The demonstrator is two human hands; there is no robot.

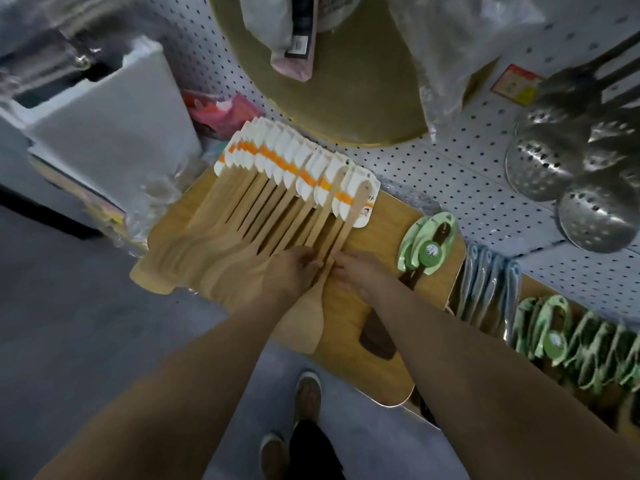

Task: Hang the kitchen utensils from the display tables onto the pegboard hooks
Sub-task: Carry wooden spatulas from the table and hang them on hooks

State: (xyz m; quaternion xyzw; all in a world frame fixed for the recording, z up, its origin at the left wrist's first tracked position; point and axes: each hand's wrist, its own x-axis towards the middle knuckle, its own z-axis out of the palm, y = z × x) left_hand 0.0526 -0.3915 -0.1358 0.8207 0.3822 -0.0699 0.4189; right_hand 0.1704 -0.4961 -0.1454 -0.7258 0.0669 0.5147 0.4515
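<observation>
A row of wooden spatulas (242, 216) with white-and-orange card tags (298, 161) hangs fanned out against the white pegboard (460, 168), in front of a wooden board (374, 348). My left hand (294, 271) and my right hand (360, 268) meet at the handles of the rightmost spatulas (341, 226), fingers pinched around them. One spatula's blade (308, 320) hangs below my hands. Exactly which handles each hand holds is hidden by the fingers.
Dark wooden utensils with green card tags (429, 240) hang right of the spatulas, with more (554, 337) further right. Steel slotted skimmers (568, 174) hang at upper right. A round golden board (349, 84), plastic-wrapped goods and a white foam box (114, 119) are nearby.
</observation>
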